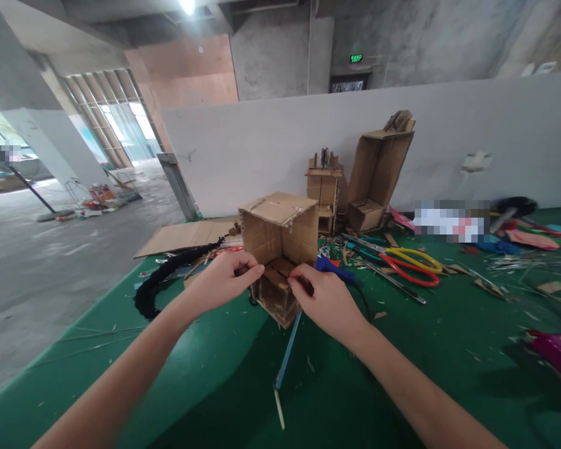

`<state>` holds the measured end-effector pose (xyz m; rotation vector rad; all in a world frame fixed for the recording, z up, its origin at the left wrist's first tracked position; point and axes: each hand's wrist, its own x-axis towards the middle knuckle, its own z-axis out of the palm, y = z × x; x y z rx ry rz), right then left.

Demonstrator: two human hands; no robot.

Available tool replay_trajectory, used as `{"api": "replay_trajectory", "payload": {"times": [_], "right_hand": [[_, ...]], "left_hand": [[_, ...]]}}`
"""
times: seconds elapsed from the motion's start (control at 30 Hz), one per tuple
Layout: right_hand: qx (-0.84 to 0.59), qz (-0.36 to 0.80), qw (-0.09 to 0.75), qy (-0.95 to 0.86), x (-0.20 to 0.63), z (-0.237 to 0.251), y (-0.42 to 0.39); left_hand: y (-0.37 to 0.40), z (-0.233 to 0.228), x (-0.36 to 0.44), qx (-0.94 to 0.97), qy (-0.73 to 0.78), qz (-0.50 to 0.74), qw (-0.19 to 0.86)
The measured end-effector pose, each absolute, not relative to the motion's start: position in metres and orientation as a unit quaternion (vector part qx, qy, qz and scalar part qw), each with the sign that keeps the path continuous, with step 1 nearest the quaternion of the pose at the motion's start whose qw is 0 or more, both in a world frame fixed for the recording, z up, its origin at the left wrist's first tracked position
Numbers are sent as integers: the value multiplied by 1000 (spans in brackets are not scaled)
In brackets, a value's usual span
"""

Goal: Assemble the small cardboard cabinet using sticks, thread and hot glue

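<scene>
A brown cardboard box structure [280,209] with an open front and a lower compartment stands at the centre of the green table. At its left side wall, my left hand [227,277] is closed, thumb and forefinger pressed at the cardboard edge. My right hand [325,299] makes a pinch at the front right, over the lower compartment; whatever lies between its fingertips is too small to make out. Beneath the box, a thin blue strip [290,349] with a pale stick [279,408] at its end reaches toward me. A blue glue gun [334,269] lies behind my right hand.
Two similar cardboard structures, one small [322,190] and one tall [378,171], stand against the white partition [262,149]. Scissors with yellow and red handles [414,265] lie right of centre. A black fuzzy strip [156,287] and flat cardboard [182,237] lie left; a magenta object [558,355] sits far right.
</scene>
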<state>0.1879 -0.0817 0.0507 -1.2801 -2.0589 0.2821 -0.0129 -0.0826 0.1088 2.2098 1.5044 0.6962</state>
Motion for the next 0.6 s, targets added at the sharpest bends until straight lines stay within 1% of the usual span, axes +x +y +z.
{"api": "replay_trajectory", "payload": {"times": [0.1,0.2,0.27,0.4,0.43,0.5,0.53,0.6], "right_hand": [[-497,110,337,-792,186,51,-83],[-503,114,334,-789,184,52,-85],[-509,118,328,-787,183,53,-87],[-513,107,310,-793,181,56,-88],[-510,105,310,-796,180,57,-88],[-504,108,313,-798,180,57,-87],[-502,112,316,-797,180,57,-87],[-500,118,322,-795,182,57,-85]], "left_hand": [[-88,132,-18,821,529,128,172],[-94,150,-24,840,527,36,125],[-97,156,-25,844,532,0,69],[-100,163,-22,844,528,-44,-83],[-100,167,-21,842,527,-55,-105],[-99,175,-20,846,521,-66,-95],[-97,180,-21,854,513,-63,-60],[-93,189,-22,871,486,-37,54]]}}
